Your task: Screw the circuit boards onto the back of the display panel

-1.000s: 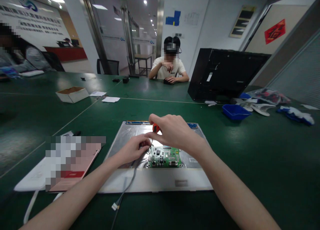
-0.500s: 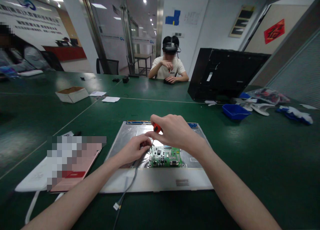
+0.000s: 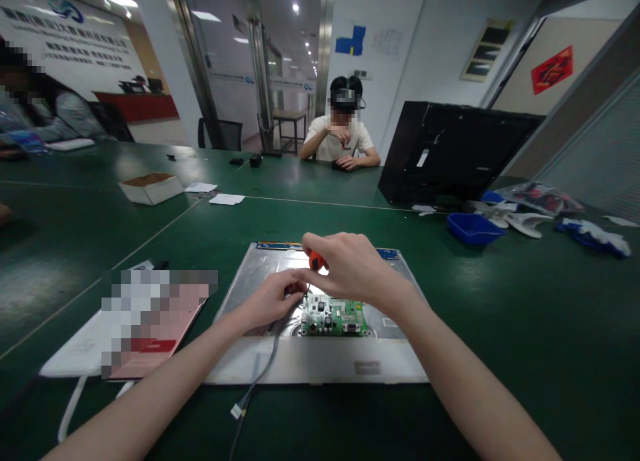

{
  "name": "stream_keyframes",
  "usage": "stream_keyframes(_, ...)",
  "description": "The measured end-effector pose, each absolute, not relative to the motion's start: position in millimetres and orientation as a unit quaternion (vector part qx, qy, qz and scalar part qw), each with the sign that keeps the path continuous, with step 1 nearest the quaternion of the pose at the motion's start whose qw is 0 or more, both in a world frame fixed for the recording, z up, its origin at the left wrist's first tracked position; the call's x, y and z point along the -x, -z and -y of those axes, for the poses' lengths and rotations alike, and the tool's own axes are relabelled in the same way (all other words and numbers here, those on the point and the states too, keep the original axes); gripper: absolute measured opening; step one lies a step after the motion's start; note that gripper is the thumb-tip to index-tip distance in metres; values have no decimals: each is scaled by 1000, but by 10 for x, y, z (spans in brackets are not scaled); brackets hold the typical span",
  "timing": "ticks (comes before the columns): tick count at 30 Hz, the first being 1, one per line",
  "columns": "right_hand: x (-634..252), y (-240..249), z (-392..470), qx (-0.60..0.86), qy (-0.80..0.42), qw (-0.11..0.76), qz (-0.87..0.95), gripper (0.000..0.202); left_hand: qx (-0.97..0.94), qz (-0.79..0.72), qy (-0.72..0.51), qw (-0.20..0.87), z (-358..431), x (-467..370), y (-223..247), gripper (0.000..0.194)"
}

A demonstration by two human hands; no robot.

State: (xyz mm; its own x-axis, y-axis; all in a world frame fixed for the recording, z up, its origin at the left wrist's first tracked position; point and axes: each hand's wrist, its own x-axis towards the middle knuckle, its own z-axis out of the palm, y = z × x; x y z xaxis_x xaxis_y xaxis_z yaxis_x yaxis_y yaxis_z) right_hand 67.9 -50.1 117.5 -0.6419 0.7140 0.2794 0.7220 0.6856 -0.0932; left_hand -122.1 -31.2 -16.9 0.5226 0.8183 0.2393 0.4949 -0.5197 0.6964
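- Reaching in from the bottom edge, two bare forearms meet over a flat silver metal panel (image 3: 320, 364) lying on a dark green table (image 3: 525, 327).
- A thin grey cable (image 3: 260, 374) trails off the panel's near edge, ending in a small white plug.
- Open green surface lies to the right of the panel; at left a pixelated pink-and-white object (image 3: 145, 321) sits just beside it.
- The right hand (image 3: 350, 267) grips an orange-handled screwdriver (image 3: 314, 261), tip down at the left corner of a small green circuit board (image 3: 335, 315).
- The left hand (image 3: 273, 301) pinches something at that tip; what it holds is hidden.
- Farther right: a blue tray (image 3: 473, 227) and a black monitor shell (image 3: 455, 154).
- Across the table sits a person (image 3: 343, 137), face blurred.
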Motion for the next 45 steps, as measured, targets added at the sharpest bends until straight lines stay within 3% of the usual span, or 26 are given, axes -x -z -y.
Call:
stream_keyframes(6, -672, -1126, 465, 418, 33, 160, 894, 17, -835, -393, -270, 275, 305, 1227, 148, 9)
stream_keyframes(19, -672, -1103, 427, 424, 63, 164, 888, 32, -837, -390, -266, 276, 324, 1218, 113, 8)
stream_keyframes(23, -667, -1109, 442, 422, 44, 167, 890, 20, -837, -389, -271, 272, 315, 1223, 134, 10)
stream_keyframes(33, -675, -1094, 413, 415, 35, 170, 893, 27, -835, -392, -270, 277, 335, 1210, 110, 8)
stream_keyframes(37, -673, -1099, 425, 411, 26, 176, 894, 14, -836, -393, -271, 271, 337, 1214, 111, 8)
stream_keyframes(45, -700, -1138, 449, 412, 20, 165, 896, 24, -831, -386, -276, 288, 326, 1213, 134, 7)
